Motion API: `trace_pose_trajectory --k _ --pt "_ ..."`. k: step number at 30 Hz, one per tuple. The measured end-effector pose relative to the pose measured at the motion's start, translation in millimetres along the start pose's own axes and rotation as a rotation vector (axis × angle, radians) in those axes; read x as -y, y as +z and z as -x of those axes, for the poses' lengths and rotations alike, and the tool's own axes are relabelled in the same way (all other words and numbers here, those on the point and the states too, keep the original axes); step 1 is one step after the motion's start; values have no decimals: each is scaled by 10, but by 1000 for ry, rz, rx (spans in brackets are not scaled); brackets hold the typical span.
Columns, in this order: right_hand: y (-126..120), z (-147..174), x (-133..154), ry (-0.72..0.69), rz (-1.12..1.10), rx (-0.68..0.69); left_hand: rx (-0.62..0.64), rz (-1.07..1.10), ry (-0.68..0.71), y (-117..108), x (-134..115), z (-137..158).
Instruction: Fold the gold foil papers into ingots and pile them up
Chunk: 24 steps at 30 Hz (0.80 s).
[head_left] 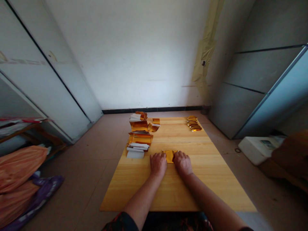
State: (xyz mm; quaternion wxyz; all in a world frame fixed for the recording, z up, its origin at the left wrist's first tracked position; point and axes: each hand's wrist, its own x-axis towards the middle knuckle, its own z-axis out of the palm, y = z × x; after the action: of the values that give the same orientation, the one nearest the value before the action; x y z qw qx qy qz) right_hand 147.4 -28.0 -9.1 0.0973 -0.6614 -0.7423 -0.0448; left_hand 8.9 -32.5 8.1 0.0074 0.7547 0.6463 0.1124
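A small sheet of gold foil paper (pixel 170 156) lies on the wooden table (pixel 204 179) between my two hands. My left hand (pixel 158 163) has its curled fingers on the sheet's left edge. At the opposite edge, my right hand (pixel 183 162) grips the paper with bent fingers; the fingertips of both hands are partly hidden. To the left of my hands lies a stack of gold foil sheets (pixel 141 138), some showing white backs. Folded gold pieces (pixel 194 124) sit in a row at the table's far right corner.
Loose gold sheets (pixel 154 125) lie near another foil pile (pixel 139 120) at the far left. A white wall (pixel 144 64) stands beyond the table. On the floor are a white box (pixel 257 149) at right and orange cloth (pixel 21 166) at left.
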Motion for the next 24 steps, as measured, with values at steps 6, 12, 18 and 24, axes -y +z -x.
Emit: trace_pose_trajectory --k 6,12,18,24 --pt "-32 9 10 4 40 17 14 -8 -10 -9 -3 -8" --pt "-63 13 24 10 56 52 9 -7 -17 26 6 -7" --pt "-71 15 28 12 54 66 7 4 -31 48 -1 -7" --pt "-92 28 34 30 46 59 21 -10 -29 30 -17 -14"
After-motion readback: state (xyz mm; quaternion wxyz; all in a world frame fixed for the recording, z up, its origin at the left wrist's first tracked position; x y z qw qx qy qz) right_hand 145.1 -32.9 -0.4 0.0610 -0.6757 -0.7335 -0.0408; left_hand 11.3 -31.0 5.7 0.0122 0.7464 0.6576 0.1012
